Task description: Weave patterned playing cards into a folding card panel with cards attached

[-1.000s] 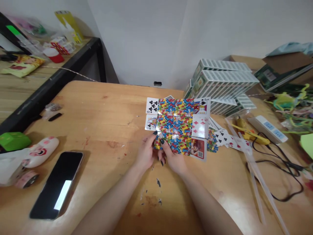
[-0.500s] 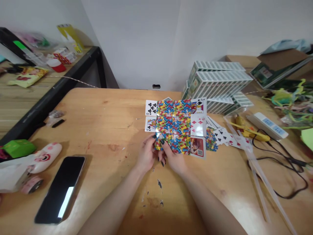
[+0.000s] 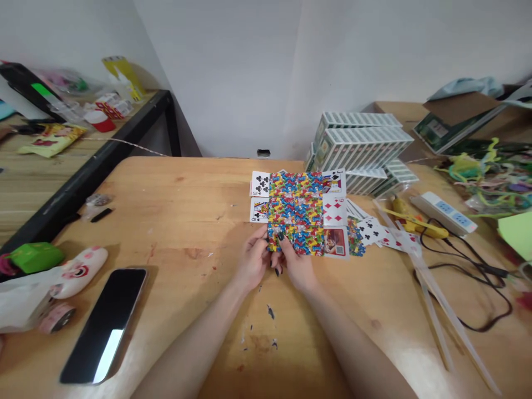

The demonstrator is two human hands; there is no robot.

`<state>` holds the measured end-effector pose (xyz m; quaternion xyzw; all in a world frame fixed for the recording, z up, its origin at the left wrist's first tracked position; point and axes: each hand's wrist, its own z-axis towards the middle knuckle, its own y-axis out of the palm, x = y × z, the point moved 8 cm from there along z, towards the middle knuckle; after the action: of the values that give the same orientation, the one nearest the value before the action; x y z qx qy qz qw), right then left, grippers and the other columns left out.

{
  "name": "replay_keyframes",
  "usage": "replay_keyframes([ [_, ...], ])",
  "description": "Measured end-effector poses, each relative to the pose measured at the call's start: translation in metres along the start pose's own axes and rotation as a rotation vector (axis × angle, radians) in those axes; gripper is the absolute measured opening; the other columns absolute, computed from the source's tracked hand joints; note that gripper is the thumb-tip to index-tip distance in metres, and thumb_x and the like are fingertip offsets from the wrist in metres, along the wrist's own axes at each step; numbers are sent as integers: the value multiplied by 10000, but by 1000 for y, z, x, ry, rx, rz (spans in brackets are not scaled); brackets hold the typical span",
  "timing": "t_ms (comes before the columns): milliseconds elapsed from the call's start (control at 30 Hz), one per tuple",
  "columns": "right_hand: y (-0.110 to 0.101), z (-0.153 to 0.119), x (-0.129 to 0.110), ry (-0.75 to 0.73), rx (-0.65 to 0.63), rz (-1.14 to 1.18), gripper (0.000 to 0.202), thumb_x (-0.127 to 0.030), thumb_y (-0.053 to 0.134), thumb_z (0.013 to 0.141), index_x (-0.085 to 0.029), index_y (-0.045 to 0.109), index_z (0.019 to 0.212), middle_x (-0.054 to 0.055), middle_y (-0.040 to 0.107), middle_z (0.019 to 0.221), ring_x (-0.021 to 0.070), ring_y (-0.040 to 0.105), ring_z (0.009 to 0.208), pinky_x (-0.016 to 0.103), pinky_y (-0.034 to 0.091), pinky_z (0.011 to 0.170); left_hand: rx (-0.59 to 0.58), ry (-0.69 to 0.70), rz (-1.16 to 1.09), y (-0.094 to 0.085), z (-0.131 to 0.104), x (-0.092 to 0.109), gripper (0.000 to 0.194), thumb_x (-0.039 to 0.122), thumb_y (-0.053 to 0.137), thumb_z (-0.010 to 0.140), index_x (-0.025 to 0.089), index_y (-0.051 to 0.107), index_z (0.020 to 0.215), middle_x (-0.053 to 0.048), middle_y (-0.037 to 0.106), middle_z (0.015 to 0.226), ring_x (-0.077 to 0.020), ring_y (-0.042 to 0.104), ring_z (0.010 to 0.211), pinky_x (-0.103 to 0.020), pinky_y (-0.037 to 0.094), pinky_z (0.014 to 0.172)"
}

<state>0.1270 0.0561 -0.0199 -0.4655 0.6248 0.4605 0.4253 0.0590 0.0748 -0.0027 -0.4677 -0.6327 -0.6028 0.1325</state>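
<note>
A flat panel of interlocked playing cards (image 3: 296, 208) is held above the table. Its middle shows bright multicoloured backs; white card faces jut out on both sides, among them a club card (image 3: 260, 183), a jack of spades (image 3: 334, 182) and a diamond card (image 3: 334, 210). My left hand (image 3: 253, 257) grips the lower left corner, fingers curled. Beside it, my right hand (image 3: 296, 265) pinches the bottom edge with the thumb on top and fingertips below. Parts of the fingers are hidden under the panel. Loose playing cards (image 3: 369, 231) lie fanned to its right.
Green-and-white striped boxes (image 3: 361, 147) are stacked behind the cards. On the right are a yellow glue gun (image 3: 409, 216), a power strip (image 3: 444, 212), black cable and clear plastic strips (image 3: 440, 299). A phone (image 3: 103, 326) and a white plush-like item (image 3: 81, 270) lie left.
My view has shifted slightly, so the boxes appear lower and further left. Both hands keep their grip on the card panel, which has barely moved.
</note>
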Motion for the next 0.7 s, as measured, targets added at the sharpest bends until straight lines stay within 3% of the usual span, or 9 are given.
replay_keyframes([
  [400, 3, -2, 6, 70, -60, 51, 470, -566, 456, 744, -189, 466, 464, -17, 508, 380, 72, 378, 292, 214, 271, 319, -50, -35, -30, 3, -7, 1, 453, 129, 450, 656, 179, 489, 1105, 14, 601, 655, -71, 449, 355, -224, 451, 364],
  [700, -2, 0, 5, 29, -79, 47, 458, -524, 452, 776, -177, 497, 479, -23, 511, 394, 67, 387, 301, 209, 261, 330, -118, -27, -45, 7, -3, -1, 455, 119, 428, 671, 185, 475, 1119, 15, 595, 678, -77, 471, 367, -229, 452, 382],
])
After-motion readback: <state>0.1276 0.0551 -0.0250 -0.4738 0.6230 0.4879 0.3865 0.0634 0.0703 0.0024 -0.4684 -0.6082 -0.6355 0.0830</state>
